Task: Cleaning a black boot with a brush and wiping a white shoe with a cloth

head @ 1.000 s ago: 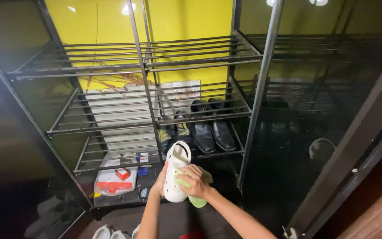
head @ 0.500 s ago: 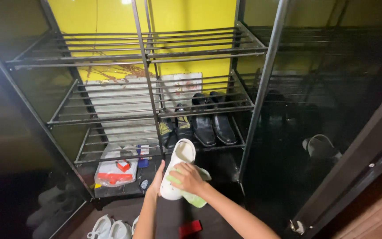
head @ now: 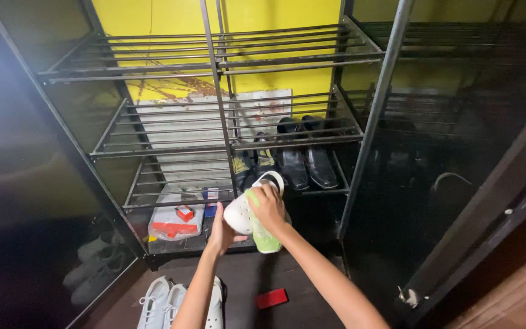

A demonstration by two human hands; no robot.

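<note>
White clog [head: 246, 210] tilted, long axis running up-right toward the rack [head: 226, 137], left hand [head: 221, 233] fingers cupping it underneath, right hand [head: 268, 207] fingers pressing green cloth [head: 265, 240] on it, dark floor [head: 312, 301], yellow wall [head: 275, 15].

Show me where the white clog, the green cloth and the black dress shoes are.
white clog [head: 238, 214]: head view, on its perforated toe.
green cloth [head: 266, 242]: head view, on the part hanging below the right hand.
black dress shoes [head: 304, 159]: head view, between the pair on the rack's lower shelf.
</note>
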